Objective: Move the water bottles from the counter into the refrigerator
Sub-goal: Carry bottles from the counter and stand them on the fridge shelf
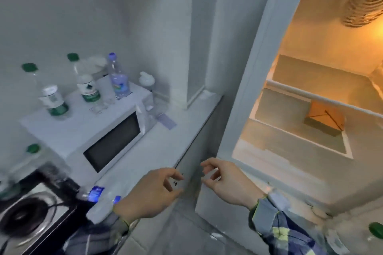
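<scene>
Meanwhile, both hands hover empty between counter (176, 130) and open refrigerator (323, 93)
Left hand (151, 192) and right hand (226, 182) have fingers loosely spread, holding nothing; three water bottles (88, 77) stand atop the microwave (87, 128), another lies at the counter edge

White microwave (91, 128) beside stove burner (22, 216)
</scene>
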### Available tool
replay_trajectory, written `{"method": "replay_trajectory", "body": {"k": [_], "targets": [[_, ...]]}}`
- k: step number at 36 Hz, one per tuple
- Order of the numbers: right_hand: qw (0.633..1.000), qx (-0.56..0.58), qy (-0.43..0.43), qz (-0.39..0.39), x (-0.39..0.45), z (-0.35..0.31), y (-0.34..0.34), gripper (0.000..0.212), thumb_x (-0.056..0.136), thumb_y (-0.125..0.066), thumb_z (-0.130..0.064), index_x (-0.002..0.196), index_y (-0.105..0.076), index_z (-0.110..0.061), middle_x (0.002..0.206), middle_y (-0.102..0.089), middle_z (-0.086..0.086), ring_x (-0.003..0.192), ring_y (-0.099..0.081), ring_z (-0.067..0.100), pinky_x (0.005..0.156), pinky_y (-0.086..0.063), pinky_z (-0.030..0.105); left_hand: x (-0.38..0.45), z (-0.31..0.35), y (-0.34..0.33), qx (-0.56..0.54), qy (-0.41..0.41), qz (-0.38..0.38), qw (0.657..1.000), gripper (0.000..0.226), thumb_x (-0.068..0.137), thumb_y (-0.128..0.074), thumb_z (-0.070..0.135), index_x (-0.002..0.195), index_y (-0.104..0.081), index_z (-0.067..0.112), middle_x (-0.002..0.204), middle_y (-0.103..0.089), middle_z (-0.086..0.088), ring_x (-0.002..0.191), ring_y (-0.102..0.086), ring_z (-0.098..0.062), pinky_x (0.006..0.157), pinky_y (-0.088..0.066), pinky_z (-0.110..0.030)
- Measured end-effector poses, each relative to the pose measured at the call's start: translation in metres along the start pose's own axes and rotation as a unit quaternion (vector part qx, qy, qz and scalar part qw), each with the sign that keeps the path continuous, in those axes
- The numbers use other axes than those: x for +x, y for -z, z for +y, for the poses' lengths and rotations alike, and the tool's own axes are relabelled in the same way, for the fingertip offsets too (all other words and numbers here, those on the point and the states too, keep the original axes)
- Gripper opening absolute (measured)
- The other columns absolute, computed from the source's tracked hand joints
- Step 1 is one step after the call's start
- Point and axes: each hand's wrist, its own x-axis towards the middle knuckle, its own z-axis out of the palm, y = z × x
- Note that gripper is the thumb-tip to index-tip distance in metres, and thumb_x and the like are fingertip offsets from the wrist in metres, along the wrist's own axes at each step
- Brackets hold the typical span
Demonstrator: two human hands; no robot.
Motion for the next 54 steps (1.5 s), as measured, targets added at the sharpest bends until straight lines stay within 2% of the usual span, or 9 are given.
{"method": "replay_trajectory", "body": {"k": [3,6,10,18,25,34,44,51,54], "targets": [[0.998,-0.004,0.048,-0.04,0.015,-0.014,-0.017,0.027,0.092,-0.063,-0.034,0.119,-0.064,-0.035,0.106,-0.067,-0.022,0.091,-0.063,-0.004,0.085,-0.052,0.019,-0.035,-0.019,-0.004,-0.025,0.052,0.049,0.997,0.025,0.082,-0.069,0.053,0.106,-0.065,0.047,0.105,-0.069,0.019,0.088,-0.066,0.006,0.081,-0.056,-0.025],[0.994,0.02,0.087,-0.062,0.022,-0.037,-0.037,0.023,0.091,-0.063,-0.033,0.114,-0.065,-0.036,0.104,-0.069,-0.021,0.093,-0.066,-0.003,0.09,-0.055,0.027,-0.074,-0.031,-0.003,-0.028,0.103,0.085,0.991,0.025,0.088,-0.072,0.042,0.112,-0.066,0.038,0.101,-0.065,0.023,0.076,-0.064,0.01,0.076,-0.05,-0.014],[0.982,0.021,0.149,-0.116,0.027,-0.082,-0.066,0.023,0.091,-0.066,-0.03,0.113,-0.066,-0.037,0.101,-0.068,-0.019,0.084,-0.065,0.001,0.082,-0.055,0.024,-0.132,-0.058,0.001,-0.045,0.167,0.157,0.972,0.023,0.086,-0.072,0.04,0.109,-0.067,0.037,0.107,-0.065,0.026,0.089,-0.066,0.005,0.089,-0.051,-0.021],[0.962,0.012,0.205,-0.183,0.027,-0.133,-0.116,0.021,0.089,-0.067,-0.033,0.109,-0.065,-0.04,0.1,-0.068,-0.019,0.078,-0.064,0.005,0.073,-0.052,0.016,-0.206,-0.101,-0.004,-0.077,0.237,0.221,0.943,0.024,0.087,-0.071,0.042,0.11,-0.066,0.039,0.111,-0.066,0.024,0.089,-0.067,0.002,0.08,-0.051,-0.016],[0.938,-0.012,0.245,-0.244,0.014,-0.188,-0.176,0.024,0.088,-0.07,-0.029,0.11,-0.067,-0.038,0.099,-0.069,-0.017,0.073,-0.064,0.004,0.075,-0.053,0.018,-0.28,-0.136,-0.004,-0.093,0.303,0.273,0.908,0.024,0.085,-0.073,0.044,0.107,-0.065,0.042,0.082,-0.072,0.01,0.078,-0.066,-0.001,0.074,-0.053,-0.019],[0.911,-0.077,0.287,-0.287,-0.01,-0.23,-0.236,0.036,0.091,-0.067,-0.036,0.125,-0.058,-0.04,0.12,-0.06,-0.023,0.079,-0.065,0.0,0.077,-0.047,0.011,-0.34,-0.174,-0.02,-0.09,0.315,0.31,0.893,0.025,0.084,-0.074,0.037,0.107,-0.063,0.039,0.118,-0.054,0.025,0.082,-0.066,-0.005,0.077,-0.052,-0.018],[0.887,-0.115,0.334,-0.299,-0.033,-0.28,-0.29,0.046,0.091,-0.066,-0.039,0.134,-0.051,-0.042,0.131,-0.05,-0.024,0.082,-0.067,-0.001,0.083,-0.051,0.02,-0.412,-0.226,-0.029,-0.067,0.368,0.347,0.86,0.034,0.085,-0.072,0.042,0.118,-0.062,0.04,0.132,-0.042,0.025,0.079,-0.067,-0.002,0.078,-0.053,-0.018],[0.872,-0.127,0.374,-0.291,-0.04,-0.313,-0.325,0.049,0.091,-0.065,-0.04,0.138,-0.05,-0.037,0.137,-0.044,-0.02,0.097,-0.066,0.002,0.096,-0.05,0.028,-0.472,-0.252,-0.023,-0.051,0.415,0.416,0.808,0.04,0.084,-0.076,0.038,0.121,-0.059,0.039,0.136,-0.038,0.02,0.075,-0.067,0.004,0.078,-0.053,-0.022],[0.868,-0.123,0.38,-0.296,-0.044,-0.325,-0.335,0.047,0.092,-0.065,-0.04,0.137,-0.051,-0.039,0.136,-0.043,-0.019,0.084,-0.067,0.002,0.092,-0.051,0.027,-0.494,-0.265,-0.02,-0.045,0.426,0.452,0.783,0.043,0.082,-0.078,0.037,0.12,-0.058,0.04,0.135,-0.04,0.02,0.072,-0.066,0.003,0.075,-0.056,-0.027]]}}
